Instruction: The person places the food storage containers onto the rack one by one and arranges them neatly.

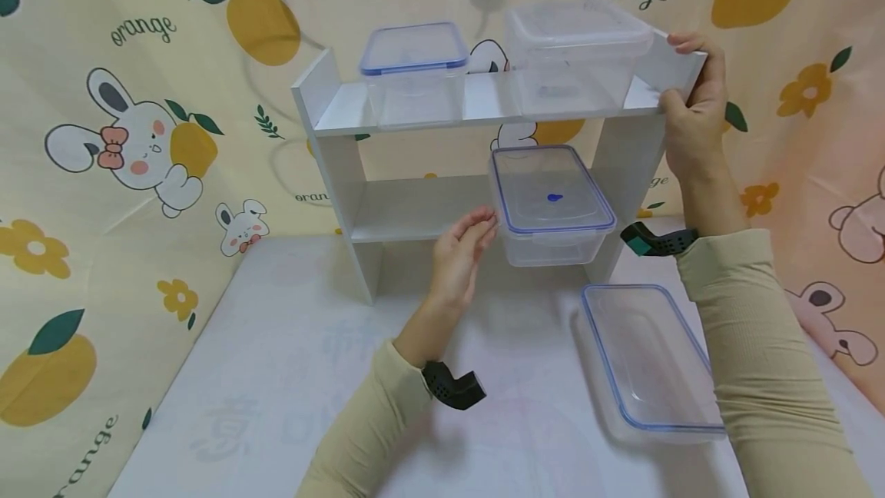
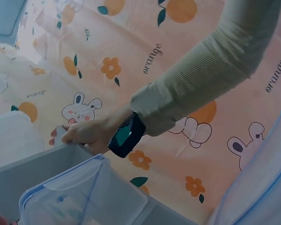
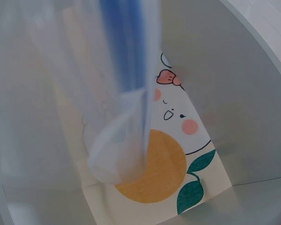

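Observation:
A clear plastic food container [image 1: 553,206] with a blue-edged lid and a small blue mark sits at the right of the middle shelf, its front jutting past the shelf edge. My left hand [image 1: 459,260] is at its left side, fingertips right at the lid's edge. With thumb in front and fingers behind, my right hand [image 1: 698,106] grips the upper right side panel of the white shelf unit [image 1: 415,210]. The left wrist view shows the same container [image 2: 84,192] below the gripping right hand [image 2: 82,133]. Close up and blurred, the container [image 3: 124,47] appears in the right wrist view.
On the top shelf stand a smaller blue-lidded container [image 1: 415,75] and a larger clear-lidded container [image 1: 581,60]. Another blue-rimmed container [image 1: 650,360] lies on the white table [image 1: 276,375], partly behind the right sleeve. A patterned cloth [image 1: 138,252] hangs behind the unit.

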Demonstrator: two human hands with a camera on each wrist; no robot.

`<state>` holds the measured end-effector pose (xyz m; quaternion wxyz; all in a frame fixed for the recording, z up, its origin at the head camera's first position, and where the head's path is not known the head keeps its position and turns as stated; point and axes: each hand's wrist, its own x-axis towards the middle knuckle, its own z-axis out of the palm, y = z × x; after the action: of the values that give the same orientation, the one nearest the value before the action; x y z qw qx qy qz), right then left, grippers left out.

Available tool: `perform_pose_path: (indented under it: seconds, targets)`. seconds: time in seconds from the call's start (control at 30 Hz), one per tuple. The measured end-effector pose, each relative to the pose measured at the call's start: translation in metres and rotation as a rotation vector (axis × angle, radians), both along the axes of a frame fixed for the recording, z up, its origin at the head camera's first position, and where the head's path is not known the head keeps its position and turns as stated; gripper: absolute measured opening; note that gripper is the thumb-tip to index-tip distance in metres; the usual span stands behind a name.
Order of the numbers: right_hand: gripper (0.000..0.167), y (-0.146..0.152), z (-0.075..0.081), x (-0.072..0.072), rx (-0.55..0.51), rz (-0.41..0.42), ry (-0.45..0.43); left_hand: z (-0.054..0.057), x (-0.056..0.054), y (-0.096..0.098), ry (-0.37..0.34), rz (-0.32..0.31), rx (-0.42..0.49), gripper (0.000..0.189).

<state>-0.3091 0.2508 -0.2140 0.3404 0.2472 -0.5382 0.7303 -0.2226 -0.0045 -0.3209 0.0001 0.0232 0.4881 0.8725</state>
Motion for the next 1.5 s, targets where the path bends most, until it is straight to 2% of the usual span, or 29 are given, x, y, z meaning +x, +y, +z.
perform_pose_path:
  seconds: [0.23,0.47,0.6,0.7,0.8,0.87,1.13,1.33,1.5]
  targets:
    - [0.046,0.0,0.0,0.001,-0.003,0.004,0.004,-0.005,0.023,-0.001,0.184,0.039,-0.243,0.035]
    - [0.046,0.001,0.0,0.0,0.001,0.001,0.008,-0.015,0.038,0.003,0.452,0.083,-0.454,0.037]
    - [0.046,0.001,0.0,0.0,0.001,0.002,0.004,-0.02,0.042,0.007,0.644,0.155,-0.709,0.042]
    - [0.046,0.001,-0.001,0.0,-0.001,0.004,0.004,-0.025,0.041,0.011,0.808,0.245,-0.93,0.047]
    - [0.046,0.001,-0.001,0.001,-0.003,0.007,0.007,-0.028,0.04,0.013,0.919,0.314,-1.069,0.05]
    - [0.046,0.0,-0.001,0.001,-0.004,0.011,0.007,-0.03,0.04,0.014,0.949,0.337,-1.117,0.051]
    - [0.046,0.0,0.0,0.0,-0.005,0.005,0.004,-0.033,0.037,0.015,0.976,0.368,-1.198,0.052]
    - [0.045,0.0,0.0,0.0,-0.012,0.021,0.012,-0.033,0.032,0.017,0.995,0.381,-1.201,0.054]
    - [0.046,0.0,0.001,-0.001,-0.005,0.003,0.008,-0.034,0.025,0.02,1.024,0.396,-1.203,0.054]
